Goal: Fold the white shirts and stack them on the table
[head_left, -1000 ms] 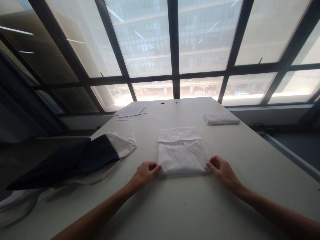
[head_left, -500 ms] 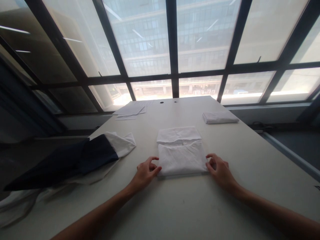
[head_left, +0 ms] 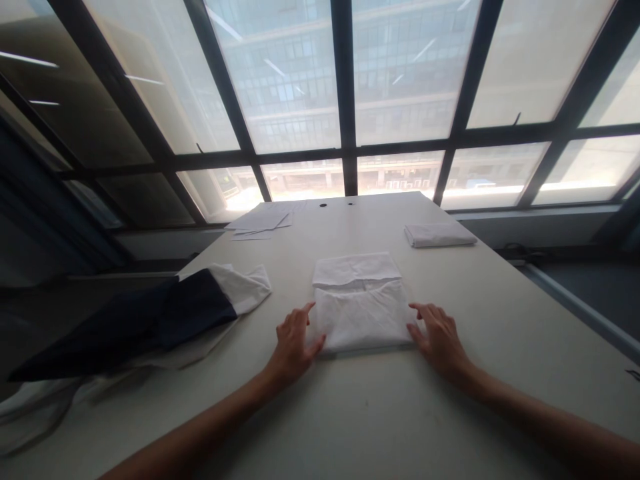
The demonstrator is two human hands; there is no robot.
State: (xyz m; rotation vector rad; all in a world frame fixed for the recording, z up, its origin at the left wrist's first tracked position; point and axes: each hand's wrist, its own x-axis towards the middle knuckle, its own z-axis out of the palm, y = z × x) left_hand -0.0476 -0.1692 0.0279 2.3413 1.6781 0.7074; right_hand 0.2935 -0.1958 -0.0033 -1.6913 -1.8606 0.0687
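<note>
A white garment, folded into a flat rectangle, lies on the table in front of me. Its far part forms a band, with a crease and a small gap between it and the nearer part. At its left edge is my left hand, thumb and forefinger apart, the thumb tip touching the near left corner. Along the opposite edge my right hand is held the same way, fingers spread, thumb at the near right corner. Neither hand grips the cloth.
The white table runs toward large windows. To the left, a loose heap of navy and white clothes hangs over the edge. Paper sheets lie at the far left, and a folded white cloth at the far right.
Both hands have opened: the fingers that were curled at the garment's side edges are now spread. The garment has stayed practically where it was.
</note>
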